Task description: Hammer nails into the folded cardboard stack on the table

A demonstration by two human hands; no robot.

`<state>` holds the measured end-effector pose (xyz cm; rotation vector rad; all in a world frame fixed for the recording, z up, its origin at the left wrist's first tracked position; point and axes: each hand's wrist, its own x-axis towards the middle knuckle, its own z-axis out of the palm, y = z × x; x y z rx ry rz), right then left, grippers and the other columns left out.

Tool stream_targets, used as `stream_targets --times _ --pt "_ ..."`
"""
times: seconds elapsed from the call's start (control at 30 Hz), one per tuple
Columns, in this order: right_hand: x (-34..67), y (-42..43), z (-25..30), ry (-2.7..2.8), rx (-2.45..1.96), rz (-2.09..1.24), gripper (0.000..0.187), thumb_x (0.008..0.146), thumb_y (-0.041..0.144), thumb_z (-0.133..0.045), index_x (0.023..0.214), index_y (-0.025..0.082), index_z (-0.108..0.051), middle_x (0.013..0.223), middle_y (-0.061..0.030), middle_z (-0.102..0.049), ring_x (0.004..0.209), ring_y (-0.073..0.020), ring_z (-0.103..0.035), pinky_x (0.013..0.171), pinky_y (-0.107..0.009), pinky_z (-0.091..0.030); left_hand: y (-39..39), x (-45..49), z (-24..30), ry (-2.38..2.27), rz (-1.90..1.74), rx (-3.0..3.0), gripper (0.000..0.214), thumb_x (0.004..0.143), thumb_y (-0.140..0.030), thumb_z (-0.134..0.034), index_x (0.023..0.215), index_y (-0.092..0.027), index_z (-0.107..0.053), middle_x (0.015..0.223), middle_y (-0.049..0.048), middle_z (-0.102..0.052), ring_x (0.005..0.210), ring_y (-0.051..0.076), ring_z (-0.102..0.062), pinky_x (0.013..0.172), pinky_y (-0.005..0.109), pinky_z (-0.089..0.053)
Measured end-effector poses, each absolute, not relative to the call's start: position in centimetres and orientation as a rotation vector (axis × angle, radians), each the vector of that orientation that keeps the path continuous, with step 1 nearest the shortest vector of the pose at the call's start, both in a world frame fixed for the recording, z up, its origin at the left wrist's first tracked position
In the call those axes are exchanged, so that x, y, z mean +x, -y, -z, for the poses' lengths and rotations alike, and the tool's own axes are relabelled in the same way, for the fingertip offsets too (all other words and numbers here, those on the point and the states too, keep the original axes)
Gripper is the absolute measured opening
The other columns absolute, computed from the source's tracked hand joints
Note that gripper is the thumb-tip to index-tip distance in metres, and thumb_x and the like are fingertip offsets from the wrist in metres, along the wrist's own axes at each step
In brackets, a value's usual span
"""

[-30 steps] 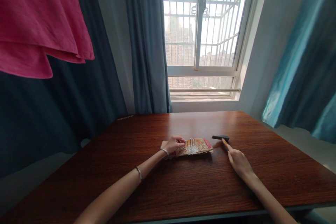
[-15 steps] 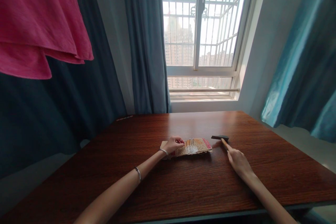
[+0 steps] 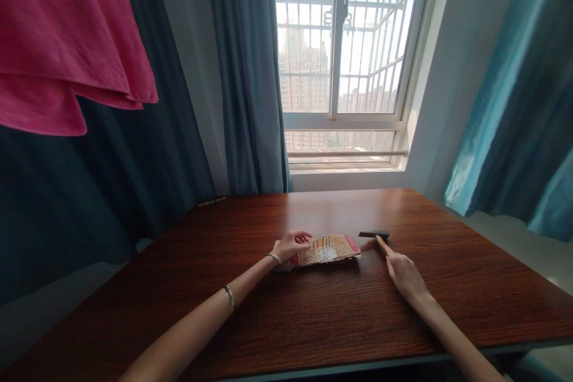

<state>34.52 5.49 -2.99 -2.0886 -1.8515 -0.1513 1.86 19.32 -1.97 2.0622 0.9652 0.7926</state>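
A flat board (image 3: 342,246) with a dotted yellow and pink covering lies on the table, and a shiny clear patch shows on its near side. Several nails (image 3: 326,241) stand upright in it in a row. My left hand (image 3: 290,246) is over the board's left end, thumb and fingers slightly apart just left of the nails; part of the board is hidden under it. To the right of the board, my right hand (image 3: 406,274) is wrapped round the wooden handle of a hammer (image 3: 375,234). Its dark head is held just above the table, apart from the nails.
The brown wooden table (image 3: 268,322) reaches back to the wall below a barred window (image 3: 338,42). Blue curtains (image 3: 248,101) hang on both sides. A pink cloth (image 3: 71,42) hangs at the upper left.
My left hand has drawn back slightly to the left, and a nail that its fingers covered now shows. The right hand and hammer have hardly moved.
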Motion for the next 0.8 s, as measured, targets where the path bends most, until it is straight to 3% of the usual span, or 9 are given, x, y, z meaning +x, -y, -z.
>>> stream_targets --times 0.13,0.3,0.43,0.53,0.8 --pt "34.7 -5.8 3.9 1.907 -2.084 0.264 0.052 0.080 0.009 -0.035 0.132 0.014 -0.035 0.079 -0.0094 -0.064 0.079 -0.0200 -0.060 0.074 -0.029 -0.042 -19.3 -0.2 1.6 -0.998 -0.851 2.159 0.047 0.064 -0.036 -0.066 0.106 -0.015 -0.058 0.090 0.0057 -0.061 0.076 0.015 -0.056 0.071 0.028 -0.046" --pt "34.9 -5.9 4.3 1.949 -2.067 0.360 0.048 0.081 0.007 -0.033 0.129 0.011 -0.039 0.077 -0.0092 -0.063 0.077 -0.0198 -0.058 0.072 -0.029 -0.042 -18.0 -2.9 1.1 -1.087 -0.911 2.406 0.059 0.067 -0.045 -0.063 0.118 -0.017 -0.049 0.108 0.0099 -0.055 0.102 0.023 -0.050 0.091 0.039 -0.038" --pt "34.8 -5.9 4.3 1.966 -2.080 0.387 0.049 0.081 0.006 -0.033 0.129 0.011 -0.038 0.075 -0.0084 -0.062 0.075 -0.0195 -0.057 0.069 -0.028 -0.043 -16.2 -3.9 1.4 -1.203 -0.679 2.623 0.080 0.068 -0.060 -0.052 0.131 -0.013 -0.033 0.134 0.0152 -0.036 0.125 0.028 -0.028 0.102 0.042 -0.025" --pt "34.6 -6.0 4.3 1.986 -2.078 0.409 0.052 0.079 0.004 -0.033 0.131 0.012 -0.035 0.075 -0.0081 -0.062 0.075 -0.0192 -0.057 0.070 -0.027 -0.043 -15.1 -3.8 2.0 -1.206 -0.452 2.757 0.091 0.068 -0.067 -0.045 0.136 -0.011 -0.021 0.142 0.0154 -0.020 0.131 0.029 -0.013 0.105 0.041 -0.017" --pt "34.4 -5.9 4.6 2.015 -2.067 0.502 0.055 0.078 0.003 -0.035 0.132 0.013 -0.033 0.075 -0.0091 -0.062 0.076 -0.0195 -0.057 0.070 -0.027 -0.044 -15.4 -2.3 3.7 -1.252 -0.287 2.813 0.077 0.080 -0.064 -0.024 0.137 -0.013 -0.019 0.142 0.0128 -0.020 0.131 0.027 -0.014 0.106 0.041 -0.010"
